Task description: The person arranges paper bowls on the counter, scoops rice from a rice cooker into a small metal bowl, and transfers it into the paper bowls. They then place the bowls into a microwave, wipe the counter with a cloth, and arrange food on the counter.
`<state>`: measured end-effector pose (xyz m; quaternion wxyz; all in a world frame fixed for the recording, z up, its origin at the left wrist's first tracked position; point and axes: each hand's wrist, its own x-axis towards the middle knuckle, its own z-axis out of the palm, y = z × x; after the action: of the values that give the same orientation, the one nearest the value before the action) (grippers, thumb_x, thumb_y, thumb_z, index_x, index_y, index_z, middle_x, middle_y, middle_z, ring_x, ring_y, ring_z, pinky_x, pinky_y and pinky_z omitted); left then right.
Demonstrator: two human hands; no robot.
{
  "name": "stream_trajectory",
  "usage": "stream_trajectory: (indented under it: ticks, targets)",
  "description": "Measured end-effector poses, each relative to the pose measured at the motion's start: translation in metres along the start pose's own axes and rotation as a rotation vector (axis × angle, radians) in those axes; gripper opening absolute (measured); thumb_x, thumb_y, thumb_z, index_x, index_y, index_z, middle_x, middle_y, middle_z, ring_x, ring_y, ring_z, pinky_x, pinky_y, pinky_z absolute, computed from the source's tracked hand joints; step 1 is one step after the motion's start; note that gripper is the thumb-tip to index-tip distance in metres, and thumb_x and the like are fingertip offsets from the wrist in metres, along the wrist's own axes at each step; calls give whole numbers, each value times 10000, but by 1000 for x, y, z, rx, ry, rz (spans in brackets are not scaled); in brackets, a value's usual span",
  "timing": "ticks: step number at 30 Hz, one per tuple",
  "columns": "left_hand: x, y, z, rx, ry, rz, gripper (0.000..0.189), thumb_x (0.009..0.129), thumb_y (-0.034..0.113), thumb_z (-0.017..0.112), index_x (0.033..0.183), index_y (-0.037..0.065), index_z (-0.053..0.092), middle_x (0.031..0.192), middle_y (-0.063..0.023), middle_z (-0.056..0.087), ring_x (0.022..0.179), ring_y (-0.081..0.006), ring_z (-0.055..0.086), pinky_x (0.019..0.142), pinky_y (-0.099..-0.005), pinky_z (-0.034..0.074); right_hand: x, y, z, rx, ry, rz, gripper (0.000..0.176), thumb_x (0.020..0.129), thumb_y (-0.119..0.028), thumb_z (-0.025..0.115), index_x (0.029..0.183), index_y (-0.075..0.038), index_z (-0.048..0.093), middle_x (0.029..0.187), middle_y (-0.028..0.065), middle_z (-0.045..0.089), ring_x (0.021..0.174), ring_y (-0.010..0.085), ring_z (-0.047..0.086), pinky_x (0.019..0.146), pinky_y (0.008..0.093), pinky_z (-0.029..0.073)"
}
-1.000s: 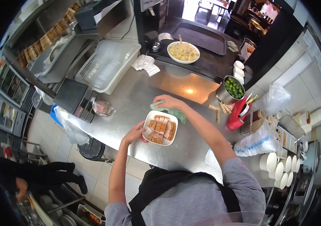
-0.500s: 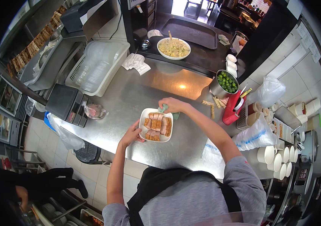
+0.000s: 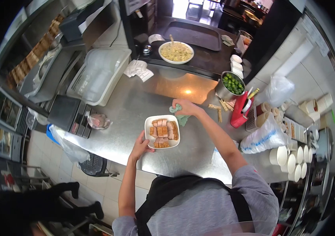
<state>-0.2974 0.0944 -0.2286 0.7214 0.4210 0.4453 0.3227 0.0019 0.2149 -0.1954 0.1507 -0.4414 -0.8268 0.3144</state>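
A white square dish (image 3: 147, 125) holds rows of cut pork pieces (image 3: 162, 129) with browned crusts. My left hand (image 3: 140, 146) grips its left rim, fingers under the edge and thumb along the side. Just beyond the dish's upper right corner, my right hand (image 3: 184, 107) is closed on a green cloth (image 3: 182, 119), whose loose end hangs down beside the dish. The dish is over the steel counter (image 3: 124, 122) near its front edge.
A bowl of fried rice (image 3: 176, 52) stands on the dark ledge ahead, before a black tray (image 3: 193, 35). At right are a pot of green limes (image 3: 232, 84), a red holder (image 3: 239, 112) and paper cups (image 3: 289, 163). A white basket (image 3: 103, 98) with plastic lids sits left. Another person's legs (image 3: 63, 196) show lower left.
My right hand has lifted away from the dish's rim with the cloth, slightly up and right. The dish stays in my left hand. The other person's legs have shifted at lower left.
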Motion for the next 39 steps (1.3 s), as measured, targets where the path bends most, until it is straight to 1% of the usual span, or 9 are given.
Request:
stream_trajectory:
  ticks: [3, 7, 10, 12, 14, 18, 25, 34, 39]
  targets:
    - [-5, 2, 3, 102, -17, 51, 516, 855, 14, 379, 1363, 45, 289, 1063, -179, 574, 770, -248, 648, 558, -285, 578, -23, 31, 12, -144, 289, 32, 520, 626, -243, 771, 1105, -165, 585, 1150, 122, 499, 1145, 321, 430, 981, 403, 336]
    - [-14, 12, 16, 278, -126, 135, 491, 850, 15, 384, 1336, -7, 320, 1010, -158, 601, 757, -224, 652, 528, -264, 564, -103, 3, 15, 109, 750, 128, 312, 796, -208, 660, 1068, -70, 595, 1087, 109, 564, 1078, 281, 501, 981, 390, 351]
    - [-26, 30, 48, 310, -236, 59, 529, 828, -18, 357, 1353, -22, 289, 1007, -170, 605, 635, -206, 642, 509, -259, 560, -190, -27, 26, 239, 821, 175, 235, 881, -194, 563, 1051, -34, 594, 944, 91, 614, 937, 226, 575, 918, 368, 406]
    - [-24, 30, 72, 304, -373, -14, 533, 836, -17, 359, 1362, -18, 272, 1007, -178, 606, 634, -218, 645, 515, -270, 566, -253, -56, 38, 542, 867, 331, 200, 894, -208, 539, 962, -36, 617, 734, 45, 610, 696, 142, 595, 704, 293, 483]
    - [-19, 26, 112, 356, -501, -36, 534, 840, -19, 360, 1365, -14, 265, 1006, -183, 606, 647, -228, 648, 520, -281, 571, -316, -71, 56, 729, 922, 426, 186, 898, -188, 535, 926, -25, 620, 711, 24, 602, 634, 78, 567, 572, 232, 468]
    - [-13, 1, 213, 356, -772, -76, 549, 840, -35, 358, 1376, 11, 249, 1005, -194, 605, 698, -259, 657, 538, -307, 582, -431, -114, 64, 697, 1185, 779, 197, 905, -178, 523, 861, -16, 627, 678, 20, 598, 603, 82, 566, 556, 226, 465]
    - [-8, -90, 385, 271, -943, -133, 583, 837, -33, 351, 1396, 22, 196, 1023, -211, 587, 686, -273, 658, 539, -318, 582, -553, -102, 60, 388, 1664, 858, 176, 893, -158, 539, 872, 1, 612, 711, 35, 593, 613, 101, 556, 587, 235, 467]
    - [24, -159, 492, 233, -796, -61, 610, 858, 13, 353, 1418, 62, 116, 923, -216, 612, 611, -245, 649, 512, -300, 561, -596, -41, 55, 81, 1454, 985, 141, 736, -110, 701, 820, -22, 630, 843, 88, 602, 675, 147, 580, 611, 276, 479]
    - [26, -161, 501, 171, -759, -163, 589, 896, 81, 421, 1409, 55, 134, 916, -202, 622, 574, -236, 643, 489, -285, 549, -594, -40, 53, 180, 1309, 1023, 161, 695, -101, 702, 812, -38, 613, 696, 56, 616, 612, 160, 571, 583, 286, 460]
